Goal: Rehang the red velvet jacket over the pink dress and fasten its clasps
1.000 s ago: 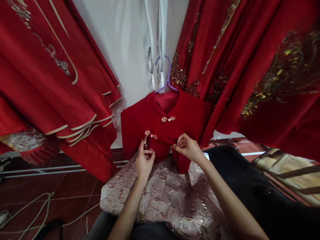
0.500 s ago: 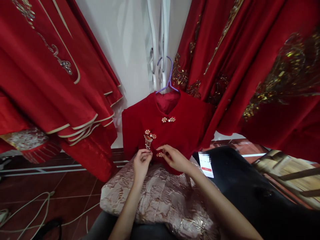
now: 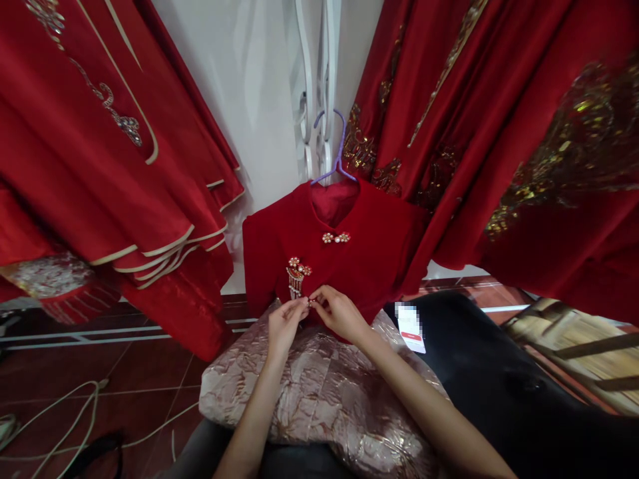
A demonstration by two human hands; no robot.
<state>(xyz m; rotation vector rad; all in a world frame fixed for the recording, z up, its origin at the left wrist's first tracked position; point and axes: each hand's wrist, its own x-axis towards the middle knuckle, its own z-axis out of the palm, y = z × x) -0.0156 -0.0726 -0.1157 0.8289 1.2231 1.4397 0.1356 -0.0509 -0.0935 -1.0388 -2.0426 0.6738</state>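
A red jacket (image 3: 294,226) hangs in front of me on a purple hanger (image 3: 340,150). A pearl-beaded flower clasp (image 3: 336,237) joins its front below the collar, and a clasp with bead tassels (image 3: 295,279) sits lower on the left. Near the front's lower part, my left hand (image 3: 286,324) is closed, thumb and fingertips pinching one side of a small beaded clasp (image 3: 311,304). My right hand (image 3: 342,313) pinches the other side, its fingertips close against the left ones. Fingers mostly hide this clasp, so whether its halves are joined I cannot tell.
Pinkish metallic brocade (image 3: 319,406) covers my lap under my forearms. A lit phone (image 3: 411,332) rests on a black surface (image 3: 474,372) at right. Red embroidered garments (image 3: 164,199) hang on both sides. White cable (image 3: 90,399) lies on the tiled floor at left.
My right hand has moved slightly left with the beaded clasp, closing the gap to my left fingertips. My left hand has shifted only a little; the jacket hangs nearly as before.
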